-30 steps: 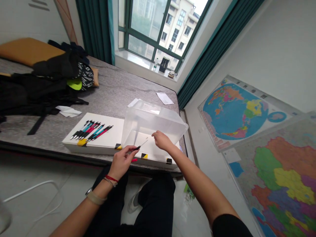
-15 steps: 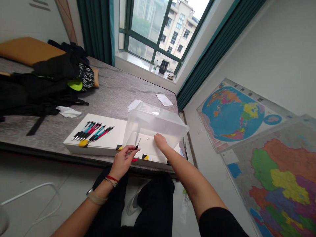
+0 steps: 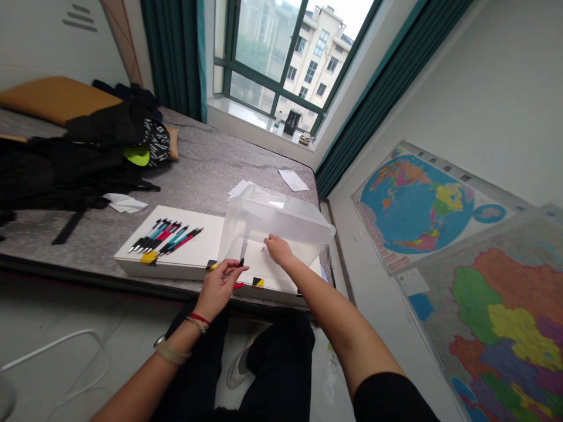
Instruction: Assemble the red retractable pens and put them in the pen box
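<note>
My left hand (image 3: 221,282) is closed, pinching a pen (image 3: 241,263) by its black part, with a thin refill pointing up from it. Just below the fingers shows a red barrel piece (image 3: 238,286); whether the hand grips it too, I cannot tell. My right hand (image 3: 278,250) reaches into a clear plastic bin (image 3: 281,214) lying on its side, fingers curled together. What it pinches, if anything, is too small to name. Beside its fingertips a small metallic pen tip (image 3: 263,249) lies on the white surface.
Several click pens (image 3: 165,235) in black, blue and red lie in a row on a white box (image 3: 204,231) to the left. Yellow-black tape (image 3: 258,282) marks the front edge. Behind are paper sheets (image 3: 294,180), a crumpled tissue (image 3: 125,203) and a black bag (image 3: 83,158).
My right hand has moved left inside the bin, closer to the small metallic tip. The left hand stays in place, its pen's refill now tilted more upright.
</note>
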A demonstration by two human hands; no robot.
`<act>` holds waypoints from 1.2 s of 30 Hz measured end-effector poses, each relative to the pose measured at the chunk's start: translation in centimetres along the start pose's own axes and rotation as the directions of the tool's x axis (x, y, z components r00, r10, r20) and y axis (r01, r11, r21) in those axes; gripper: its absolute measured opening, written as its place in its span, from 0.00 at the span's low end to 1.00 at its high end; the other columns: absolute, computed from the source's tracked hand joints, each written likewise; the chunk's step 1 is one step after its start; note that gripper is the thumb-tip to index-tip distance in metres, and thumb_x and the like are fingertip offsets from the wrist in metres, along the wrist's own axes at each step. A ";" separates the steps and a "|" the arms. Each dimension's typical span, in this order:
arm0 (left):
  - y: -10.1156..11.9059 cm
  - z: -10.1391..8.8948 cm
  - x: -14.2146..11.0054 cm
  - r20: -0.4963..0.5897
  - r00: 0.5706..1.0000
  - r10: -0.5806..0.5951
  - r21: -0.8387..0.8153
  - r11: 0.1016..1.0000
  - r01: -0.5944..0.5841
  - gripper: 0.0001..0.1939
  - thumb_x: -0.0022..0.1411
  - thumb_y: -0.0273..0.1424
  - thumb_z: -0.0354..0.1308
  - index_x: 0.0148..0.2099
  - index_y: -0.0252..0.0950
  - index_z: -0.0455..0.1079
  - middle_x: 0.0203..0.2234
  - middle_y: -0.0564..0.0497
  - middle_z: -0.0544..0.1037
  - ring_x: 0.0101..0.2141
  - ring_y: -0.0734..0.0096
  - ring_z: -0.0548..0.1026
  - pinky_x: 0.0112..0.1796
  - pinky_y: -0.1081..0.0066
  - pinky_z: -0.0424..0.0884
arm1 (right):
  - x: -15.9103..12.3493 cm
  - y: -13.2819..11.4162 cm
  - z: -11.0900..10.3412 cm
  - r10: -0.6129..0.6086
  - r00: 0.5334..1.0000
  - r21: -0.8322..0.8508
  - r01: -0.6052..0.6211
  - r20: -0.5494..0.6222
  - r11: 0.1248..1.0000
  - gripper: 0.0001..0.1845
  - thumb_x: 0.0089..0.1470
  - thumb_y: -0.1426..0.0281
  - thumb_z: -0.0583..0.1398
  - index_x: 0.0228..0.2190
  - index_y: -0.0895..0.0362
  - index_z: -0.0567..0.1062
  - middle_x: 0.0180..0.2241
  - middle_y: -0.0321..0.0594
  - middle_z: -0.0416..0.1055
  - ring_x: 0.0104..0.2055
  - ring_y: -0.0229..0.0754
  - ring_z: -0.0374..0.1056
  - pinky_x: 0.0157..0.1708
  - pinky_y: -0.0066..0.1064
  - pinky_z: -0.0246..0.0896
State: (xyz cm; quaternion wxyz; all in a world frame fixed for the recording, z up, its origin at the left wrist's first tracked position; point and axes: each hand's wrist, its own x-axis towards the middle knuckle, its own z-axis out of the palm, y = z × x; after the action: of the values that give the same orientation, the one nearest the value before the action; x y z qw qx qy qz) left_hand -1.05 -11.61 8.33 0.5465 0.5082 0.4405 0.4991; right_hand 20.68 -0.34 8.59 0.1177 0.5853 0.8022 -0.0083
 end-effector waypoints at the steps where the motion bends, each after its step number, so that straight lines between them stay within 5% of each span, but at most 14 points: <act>1: 0.0 0.1 0.0 0.000 1.000 0.000 0.005 1.000 0.000 0.21 0.59 0.45 0.60 0.45 0.33 0.68 0.41 0.41 0.80 0.46 0.57 0.77 0.35 0.68 0.78 | 0.3 -0.3 -0.1 -0.064 0.998 0.008 0.064 0.017 0.998 0.16 0.61 0.80 0.50 0.46 0.60 0.72 0.47 0.51 0.68 0.49 0.45 0.65 0.45 0.32 0.62; 4: 0.3 0.1 0.1 0.000 1.000 0.016 0.025 1.000 -0.016 0.21 0.59 0.45 0.59 0.45 0.33 0.68 0.40 0.40 0.80 0.45 0.58 0.78 0.36 0.67 0.78 | 1.0 -0.9 0.1 -0.166 0.983 0.027 0.165 0.074 0.986 0.15 0.59 0.81 0.51 0.43 0.62 0.74 0.47 0.51 0.69 0.48 0.44 0.67 0.45 0.31 0.62; 8: 0.5 0.0 0.3 0.010 0.999 0.047 0.035 0.998 -0.047 0.18 0.61 0.43 0.58 0.45 0.34 0.67 0.40 0.41 0.81 0.45 0.60 0.78 0.42 0.64 0.76 | 1.8 -1.0 0.7 -0.128 0.986 0.058 0.123 0.103 0.991 0.15 0.57 0.83 0.51 0.42 0.66 0.74 0.45 0.55 0.70 0.46 0.44 0.69 0.46 0.32 0.62; 12: 0.7 -0.2 0.3 0.020 0.999 0.048 0.054 0.997 -0.049 0.17 0.62 0.42 0.57 0.45 0.34 0.66 0.41 0.41 0.80 0.45 0.61 0.78 0.41 0.65 0.76 | 1.1 -1.3 0.5 -0.019 0.999 0.355 0.028 -0.029 0.934 0.15 0.55 0.81 0.55 0.43 0.65 0.75 0.45 0.53 0.71 0.46 0.44 0.68 0.49 0.35 0.62; 14: 0.8 -0.2 0.3 0.015 0.999 0.048 0.053 0.997 -0.048 0.18 0.62 0.43 0.57 0.45 0.34 0.66 0.42 0.40 0.80 0.45 0.60 0.78 0.40 0.65 0.76 | -0.4 -2.0 -0.1 0.144 0.978 0.669 -0.009 -0.148 0.744 0.13 0.56 0.76 0.57 0.43 0.62 0.76 0.41 0.47 0.73 0.44 0.42 0.68 0.47 0.36 0.64; 17: 1.2 -0.1 0.2 0.005 0.999 0.043 0.038 0.998 -0.043 0.18 0.62 0.44 0.57 0.45 0.35 0.65 0.41 0.40 0.81 0.45 0.59 0.78 0.40 0.65 0.76 | -4.1 -4.0 -1.2 0.335 0.936 0.992 0.078 -0.107 0.098 0.12 0.54 0.66 0.61 0.39 0.59 0.77 0.33 0.40 0.74 0.35 0.40 0.69 0.36 0.34 0.70; 19: 1.7 0.2 0.3 0.005 1.000 0.031 0.025 0.999 -0.031 0.18 0.62 0.44 0.57 0.45 0.35 0.65 0.42 0.40 0.81 0.44 0.60 0.78 0.38 0.66 0.76 | -7.0 -5.7 -1.7 0.407 0.912 0.954 0.161 -0.047 -0.253 0.15 0.48 0.63 0.66 0.36 0.59 0.77 0.31 0.38 0.74 0.35 0.40 0.70 0.33 0.32 0.69; 22: 3.0 0.8 0.4 0.016 1.000 0.001 -0.006 1.000 -0.001 0.20 0.62 0.46 0.56 0.46 0.36 0.64 0.45 0.39 0.80 0.34 0.66 0.79 0.31 0.70 0.75 | -10.3 -8.3 -1.6 0.408 0.910 0.810 0.179 0.080 -0.559 0.16 0.43 0.65 0.70 0.35 0.58 0.77 0.35 0.40 0.76 0.36 0.39 0.72 0.33 0.28 0.68; 28: 5.7 2.6 0.4 0.078 0.997 0.005 0.061 0.998 -0.010 0.20 0.62 0.47 0.54 0.47 0.36 0.63 0.48 0.36 0.78 0.14 0.84 0.62 0.15 0.79 0.60 | -11.2 -11.4 -0.9 0.320 0.930 0.515 0.188 0.179 -0.837 0.16 0.41 0.69 0.72 0.33 0.56 0.76 0.37 0.40 0.77 0.34 0.37 0.72 0.31 0.26 0.66; 36: 6.1 4.6 0.1 0.059 0.998 -0.004 0.065 0.998 0.000 0.19 0.62 0.45 0.55 0.46 0.37 0.61 0.48 0.38 0.78 0.11 0.87 0.55 0.11 0.81 0.53 | -11.2 -10.8 -1.4 0.278 0.950 0.367 0.211 0.139 -0.906 0.13 0.44 0.70 0.70 0.33 0.56 0.75 0.36 0.37 0.76 0.32 0.34 0.69 0.29 0.24 0.64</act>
State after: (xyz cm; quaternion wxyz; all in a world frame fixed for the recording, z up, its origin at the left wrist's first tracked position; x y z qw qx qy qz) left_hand 2.89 -12.14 14.82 0.5430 0.5396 0.4407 0.4687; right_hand 13.49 -14.04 10.80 -0.6480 0.2947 0.0932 -0.6961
